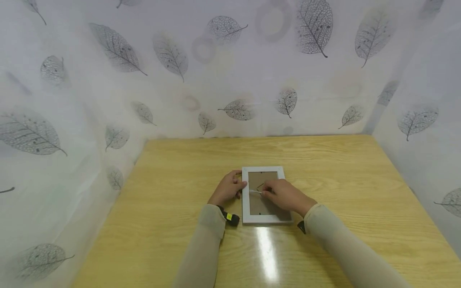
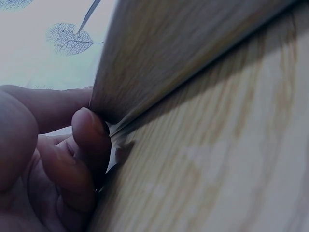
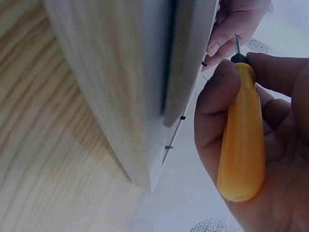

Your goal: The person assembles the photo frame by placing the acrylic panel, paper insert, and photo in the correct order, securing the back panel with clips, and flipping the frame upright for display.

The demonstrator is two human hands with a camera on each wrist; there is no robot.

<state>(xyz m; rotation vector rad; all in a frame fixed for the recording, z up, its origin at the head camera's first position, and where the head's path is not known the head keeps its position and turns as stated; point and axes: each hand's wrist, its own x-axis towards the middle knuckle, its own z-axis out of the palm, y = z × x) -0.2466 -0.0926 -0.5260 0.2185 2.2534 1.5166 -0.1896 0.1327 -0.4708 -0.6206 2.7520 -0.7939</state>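
Note:
A white picture frame (image 1: 246,206) lies back side up on the table, its brown backing board (image 1: 257,206) facing me. My left hand (image 1: 226,189) holds the frame's left edge, thumb on top and the other fingers bent against the side. A screwdriver with a yellow handle (image 3: 241,145) is gripped in my right hand (image 1: 286,195) above the board. Its thin metal shaft (image 1: 255,191) points left toward the frame's left border; whether the tip touches cannot be told. Small dark tabs (image 3: 182,117) stick up along the frame's inner edge.
The wood-grain table (image 1: 173,180) extends around the frame on all sides. Pale sheeting with a leaf print (image 1: 237,68) hangs behind and at both sides. A black wrist strap device (image 1: 231,219) sits at the left wrist.

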